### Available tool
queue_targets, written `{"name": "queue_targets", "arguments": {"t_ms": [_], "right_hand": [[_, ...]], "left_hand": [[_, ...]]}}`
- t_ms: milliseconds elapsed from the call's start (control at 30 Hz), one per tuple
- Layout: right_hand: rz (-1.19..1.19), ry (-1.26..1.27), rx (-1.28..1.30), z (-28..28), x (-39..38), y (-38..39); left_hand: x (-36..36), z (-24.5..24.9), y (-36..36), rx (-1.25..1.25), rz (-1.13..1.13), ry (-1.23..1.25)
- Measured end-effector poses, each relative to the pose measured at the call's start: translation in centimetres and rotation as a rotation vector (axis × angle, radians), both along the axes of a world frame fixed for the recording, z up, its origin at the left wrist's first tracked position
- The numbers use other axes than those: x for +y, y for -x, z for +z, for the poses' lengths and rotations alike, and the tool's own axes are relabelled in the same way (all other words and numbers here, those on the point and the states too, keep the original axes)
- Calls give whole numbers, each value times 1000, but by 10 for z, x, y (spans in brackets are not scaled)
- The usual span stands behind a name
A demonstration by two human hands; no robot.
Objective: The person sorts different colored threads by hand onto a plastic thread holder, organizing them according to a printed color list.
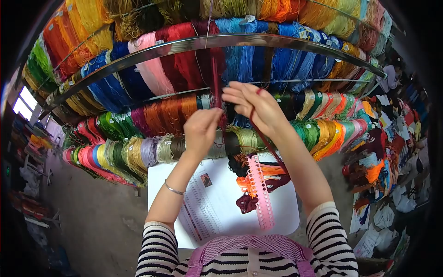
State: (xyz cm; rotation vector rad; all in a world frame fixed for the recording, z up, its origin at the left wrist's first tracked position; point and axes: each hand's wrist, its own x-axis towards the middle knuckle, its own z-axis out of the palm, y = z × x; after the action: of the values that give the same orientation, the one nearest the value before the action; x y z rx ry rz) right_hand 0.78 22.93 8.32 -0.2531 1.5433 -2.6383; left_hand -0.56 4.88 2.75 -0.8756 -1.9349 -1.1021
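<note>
Strands of dark red embroidery thread [216, 76] hang down in front of the rack. My left hand [201, 131] is closed on them, thumb and fingers pinched together. Just to its right and slightly higher, my right hand [258, 107] has dark red thread wound about it, and a length of that thread runs down from the palm past the wrist. Its fingers are half bent and slightly blurred. Below both hands, a pink strip with holes [261, 203] lies on the white board [230, 221], with black, orange and dark red thread bundles looped through it.
Rows of coloured thread skeins [180, 60] hang on a rack with a curved metal bar [258, 40] in front of me. A printed sheet [200, 207] lies on the board's left side. More thread bundles [376, 171] hang at the right.
</note>
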Motion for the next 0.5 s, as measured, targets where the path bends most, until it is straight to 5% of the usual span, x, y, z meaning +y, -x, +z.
{"name": "queue_targets", "arguments": {"t_ms": [167, 267, 367, 500], "right_hand": [[68, -38, 44, 10, 3, 38], [-34, -142, 66, 7, 9, 30], [-35, -106, 82, 4, 16, 27], [-39, -47, 68, 10, 18, 22]], "left_hand": [[16, -11, 1, -37, -212, 134], [11, -2, 28, -446, -204, -143], [21, 32, 68, -162, -36, -358], [49, 65, 80, -10, 153, -221]]}}
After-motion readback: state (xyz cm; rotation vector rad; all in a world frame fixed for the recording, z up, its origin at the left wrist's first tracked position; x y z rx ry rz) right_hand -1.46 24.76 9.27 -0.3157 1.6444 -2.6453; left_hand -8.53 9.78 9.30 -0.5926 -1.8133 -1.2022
